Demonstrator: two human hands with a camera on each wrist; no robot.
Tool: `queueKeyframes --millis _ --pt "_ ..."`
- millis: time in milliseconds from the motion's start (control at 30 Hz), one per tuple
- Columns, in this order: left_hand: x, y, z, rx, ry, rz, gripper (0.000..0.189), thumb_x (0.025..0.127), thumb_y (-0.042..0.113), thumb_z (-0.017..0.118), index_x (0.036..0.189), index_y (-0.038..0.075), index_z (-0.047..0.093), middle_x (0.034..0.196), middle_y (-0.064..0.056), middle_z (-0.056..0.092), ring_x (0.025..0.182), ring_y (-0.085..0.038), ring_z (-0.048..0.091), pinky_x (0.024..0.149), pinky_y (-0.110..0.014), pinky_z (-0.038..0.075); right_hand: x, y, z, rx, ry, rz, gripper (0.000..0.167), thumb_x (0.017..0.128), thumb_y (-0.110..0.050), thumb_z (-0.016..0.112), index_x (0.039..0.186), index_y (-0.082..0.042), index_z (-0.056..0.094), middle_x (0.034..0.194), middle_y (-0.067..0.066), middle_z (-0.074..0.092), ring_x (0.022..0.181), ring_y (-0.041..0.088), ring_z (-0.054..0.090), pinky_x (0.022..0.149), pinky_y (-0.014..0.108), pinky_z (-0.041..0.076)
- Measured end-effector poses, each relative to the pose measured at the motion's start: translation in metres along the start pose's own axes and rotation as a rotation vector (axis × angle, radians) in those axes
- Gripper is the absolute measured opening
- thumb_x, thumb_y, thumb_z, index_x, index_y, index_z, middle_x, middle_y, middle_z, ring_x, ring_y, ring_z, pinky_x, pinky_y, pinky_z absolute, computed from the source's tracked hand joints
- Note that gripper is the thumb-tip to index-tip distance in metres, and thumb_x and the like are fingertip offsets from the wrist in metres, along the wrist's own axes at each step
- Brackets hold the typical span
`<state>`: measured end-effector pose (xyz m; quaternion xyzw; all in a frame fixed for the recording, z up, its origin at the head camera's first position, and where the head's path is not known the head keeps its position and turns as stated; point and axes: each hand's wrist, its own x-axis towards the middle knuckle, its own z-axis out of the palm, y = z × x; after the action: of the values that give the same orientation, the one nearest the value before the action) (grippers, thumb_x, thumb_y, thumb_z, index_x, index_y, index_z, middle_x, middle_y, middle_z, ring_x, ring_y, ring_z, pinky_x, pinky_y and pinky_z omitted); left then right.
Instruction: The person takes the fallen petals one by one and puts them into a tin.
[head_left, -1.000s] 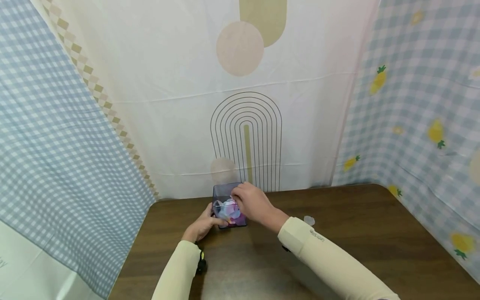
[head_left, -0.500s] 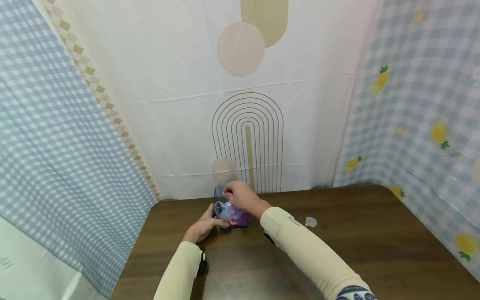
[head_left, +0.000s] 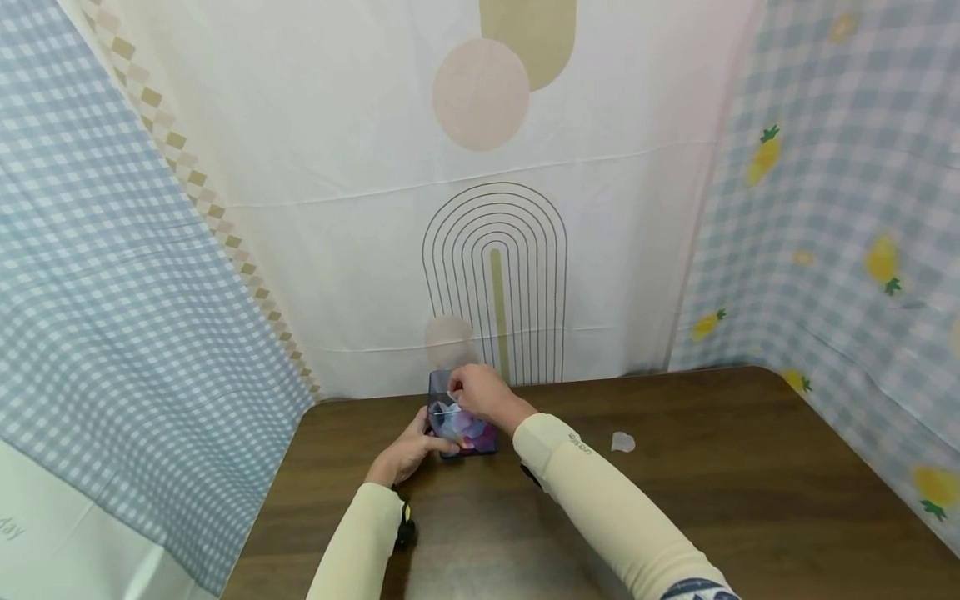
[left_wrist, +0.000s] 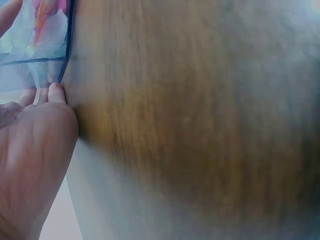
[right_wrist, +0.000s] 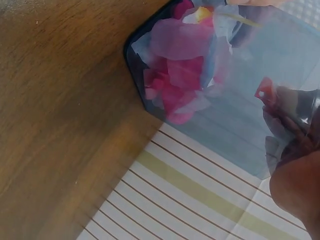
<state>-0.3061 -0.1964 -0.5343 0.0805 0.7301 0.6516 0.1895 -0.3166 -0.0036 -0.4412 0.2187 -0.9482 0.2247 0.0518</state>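
A see-through bluish plastic box (head_left: 441, 382) stands near the table's back edge, with pink, purple and pale petals (head_left: 467, 425) in its lower part. My left hand (head_left: 408, 450) holds it at the left side, thumb across the front and other fingers behind. Over the box's opening is my right hand (head_left: 486, 393), its thumb and fingers pinching a small pale petal (head_left: 452, 397). The right wrist view shows those fingers (right_wrist: 290, 120) through the clear wall, near a small red spot, above the pink petals (right_wrist: 185, 75) at the box's bottom.
One pale translucent petal (head_left: 622, 442) lies apart on the brown wooden table (head_left: 712, 492), to the right of the box. Patterned cloth (head_left: 360, 275) hangs right behind the table, with checked cloth (head_left: 810, 275) along the right side and more on the left.
My right hand has moved left from the box's right rim to over its opening, then dipped slightly. The left hand and the box stay in place.
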Motion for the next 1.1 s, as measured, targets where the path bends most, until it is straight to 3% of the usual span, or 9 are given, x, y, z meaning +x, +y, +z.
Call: queueKeyframes --millis 567,1100 --pt "0.0017 -0.0009 -0.0003 -0.005 -0.014 0.004 0.098 0.079 -0.002 0.082 0.159 0.007 0.027 0.163 -0.018 0.04 0.148 -0.034 0.042 0.132 -0.053 0.025 0.0017 -0.0011 0.0014 -0.011 -0.041 0.058 0.017 0.102 -0.011 0.065 0.113 -0.01 0.079 0.113 0.005 0.08 0.096 0.019 0.07 0.088 0.036 0.06" --pt "0.0017 0.0001 0.0008 0.012 -0.006 -0.002 0.096 0.078 0.0 0.084 0.157 0.009 0.03 0.161 -0.016 0.042 0.147 -0.033 0.042 0.131 -0.053 0.025 0.0005 -0.0015 0.0007 -0.005 -0.037 0.066 0.019 0.101 -0.009 0.064 0.112 -0.011 0.079 0.113 0.005 0.08 0.091 0.017 0.066 0.084 0.034 0.06"
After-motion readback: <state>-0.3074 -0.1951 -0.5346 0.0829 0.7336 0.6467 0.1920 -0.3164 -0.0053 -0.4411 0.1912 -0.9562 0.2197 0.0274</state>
